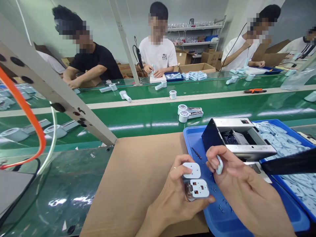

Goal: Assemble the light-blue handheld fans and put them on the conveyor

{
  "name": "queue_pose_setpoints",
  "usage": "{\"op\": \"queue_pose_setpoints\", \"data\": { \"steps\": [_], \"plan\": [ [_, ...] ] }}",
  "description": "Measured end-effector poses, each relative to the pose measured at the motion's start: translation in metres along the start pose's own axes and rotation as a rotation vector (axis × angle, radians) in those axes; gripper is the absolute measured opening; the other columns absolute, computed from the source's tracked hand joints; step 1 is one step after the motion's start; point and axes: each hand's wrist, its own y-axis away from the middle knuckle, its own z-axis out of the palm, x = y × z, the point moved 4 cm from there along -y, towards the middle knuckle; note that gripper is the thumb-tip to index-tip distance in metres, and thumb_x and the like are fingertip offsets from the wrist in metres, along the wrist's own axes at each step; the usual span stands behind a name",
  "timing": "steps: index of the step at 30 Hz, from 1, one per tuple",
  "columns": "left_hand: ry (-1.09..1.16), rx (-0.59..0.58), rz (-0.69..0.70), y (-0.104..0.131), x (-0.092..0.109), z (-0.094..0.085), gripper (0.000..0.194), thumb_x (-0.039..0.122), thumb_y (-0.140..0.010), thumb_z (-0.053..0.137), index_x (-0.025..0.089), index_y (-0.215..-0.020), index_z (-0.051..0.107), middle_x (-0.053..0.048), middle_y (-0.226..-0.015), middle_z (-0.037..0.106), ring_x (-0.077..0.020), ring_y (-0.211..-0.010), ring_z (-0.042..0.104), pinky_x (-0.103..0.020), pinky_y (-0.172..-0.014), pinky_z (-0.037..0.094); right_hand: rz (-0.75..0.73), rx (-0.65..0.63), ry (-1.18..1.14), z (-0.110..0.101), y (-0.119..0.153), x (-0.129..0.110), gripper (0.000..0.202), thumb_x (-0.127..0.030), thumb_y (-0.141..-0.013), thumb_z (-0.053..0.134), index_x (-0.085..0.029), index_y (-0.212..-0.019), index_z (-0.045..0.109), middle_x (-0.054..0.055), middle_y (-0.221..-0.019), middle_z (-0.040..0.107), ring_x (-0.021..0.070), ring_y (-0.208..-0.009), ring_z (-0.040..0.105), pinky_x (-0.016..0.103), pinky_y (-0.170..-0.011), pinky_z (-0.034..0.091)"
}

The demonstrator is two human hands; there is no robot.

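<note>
My left hand point(172, 191) is closed around a housing whose white end face point(200, 189) has several square cut-outs. Above that face, the same hand pinches a white rounded plate point(195, 170) with small holes, my index finger on it. Just to the right, my right hand point(237, 177) holds a small pale plastic piece point(219, 165) between thumb and fingers, apart from the housing. Small screws point(221, 208) lie below my hands in a blue tray point(214, 223), with a thin dark bit point(196, 153) near its upper left.
A metal box-like machine point(237, 135) stands on the tray, beside a bin of pale plastic parts point(276, 131). A dark rod point(288, 161) juts in from the right. Cardboard point(138, 184) covers the bench. A slanted post point(61, 85) and conveyor point(148, 118) lie beyond; several co-workers sit opposite.
</note>
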Motion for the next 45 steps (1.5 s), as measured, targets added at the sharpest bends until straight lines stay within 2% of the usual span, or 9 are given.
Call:
{"op": "queue_pose_setpoints", "data": {
  "steps": [5,10,18,23,26,33,37,41,45],
  "plan": [
    [0.056,0.094,-0.034,0.001,-0.001,0.006,0.064,0.037,-0.105,0.082,0.039,-0.149,0.036,-0.012,-0.137,0.054,-0.0337,-0.131,0.059,-0.05,-0.097,0.058,0.023,0.087,0.164,-0.019,0.008,0.012,0.013,-0.043,-0.108,0.08,-0.032,-0.115,0.079,0.006,-0.109,0.061,0.0172,-0.101,0.061,0.015,-0.086,0.06],
    [0.08,0.136,-0.033,0.004,0.004,0.011,0.057,0.048,-0.107,0.078,0.039,-0.148,0.041,-0.014,-0.14,0.057,-0.0349,-0.13,0.062,-0.056,-0.102,0.056,-0.149,0.163,0.387,-0.03,0.015,0.004,0.014,-0.04,-0.105,0.087,-0.043,-0.118,0.085,0.002,-0.126,0.067,0.0151,-0.104,0.072,0.012,-0.087,0.062],
    [0.012,0.173,-0.028,0.007,0.003,0.016,0.064,0.056,-0.097,0.087,0.04,-0.138,0.041,-0.009,-0.13,0.057,-0.0321,-0.118,0.066,-0.051,-0.093,0.06,0.079,0.329,0.467,0.005,0.03,-0.007,0.039,-0.063,-0.089,0.095,-0.026,-0.093,0.083,0.005,-0.098,0.063,0.0182,-0.084,0.061,0.017,-0.054,0.053],
    [-0.007,0.17,-0.019,0.009,-0.008,0.02,0.074,0.082,-0.09,0.08,0.041,-0.136,0.04,-0.008,-0.128,0.055,-0.0311,-0.115,0.064,-0.049,-0.09,0.06,0.165,0.198,0.403,0.019,0.034,0.008,0.051,-0.062,-0.096,0.091,-0.019,-0.087,0.065,0.0,-0.099,0.056,0.005,-0.056,0.049,0.026,-0.06,0.044],
    [0.021,0.167,0.007,0.008,-0.01,0.021,0.07,0.091,-0.093,0.063,0.043,-0.137,0.04,-0.007,-0.123,0.057,-0.0313,-0.116,0.064,-0.05,-0.093,0.058,0.134,0.217,0.394,0.018,0.033,0.012,0.052,-0.062,-0.1,0.087,-0.019,-0.087,0.061,0.0,-0.095,0.052,0.0091,-0.068,0.049,0.024,-0.07,0.044],
    [0.008,0.183,0.027,0.004,-0.007,0.019,0.084,0.097,-0.083,0.059,0.037,-0.139,0.044,-0.009,-0.129,0.059,-0.0303,-0.114,0.067,-0.048,-0.092,0.059,0.171,0.003,0.538,-0.002,0.027,0.009,0.048,-0.067,-0.112,0.07,-0.021,-0.098,0.066,0.001,-0.086,0.046,0.0128,-0.074,0.049,0.02,-0.064,0.043],
    [-0.008,0.2,0.036,0.002,-0.004,0.019,0.071,0.092,-0.095,0.057,0.036,-0.139,0.045,-0.008,-0.128,0.06,-0.0279,-0.112,0.066,-0.046,-0.091,0.057,0.199,-0.034,0.483,-0.006,0.029,0.015,0.047,-0.065,-0.113,0.072,-0.022,-0.103,0.058,-0.002,-0.082,0.04,0.0117,-0.071,0.045,0.019,-0.063,0.041],
    [-0.032,0.194,0.026,-0.001,0.002,0.02,0.053,0.076,-0.109,0.058,0.034,-0.138,0.045,-0.008,-0.128,0.058,-0.0255,-0.111,0.063,-0.041,-0.088,0.054,0.114,0.312,0.388,0.011,0.037,0.025,0.057,-0.067,-0.104,0.082,-0.019,-0.093,0.053,-0.003,-0.078,0.039,0.011,-0.068,0.039,0.022,-0.062,0.034],
    [-0.029,0.186,0.034,-0.002,0.006,0.021,0.05,0.072,-0.111,0.058,0.034,-0.139,0.044,-0.008,-0.127,0.058,-0.025,-0.11,0.061,-0.04,-0.089,0.051,-0.641,1.011,0.452,-0.022,0.051,-0.001,0.034,-0.033,-0.091,0.092,-0.022,-0.096,0.061,0.001,-0.093,0.058,0.0176,-0.088,0.057,0.029,-0.083,0.047]
  ]
}}
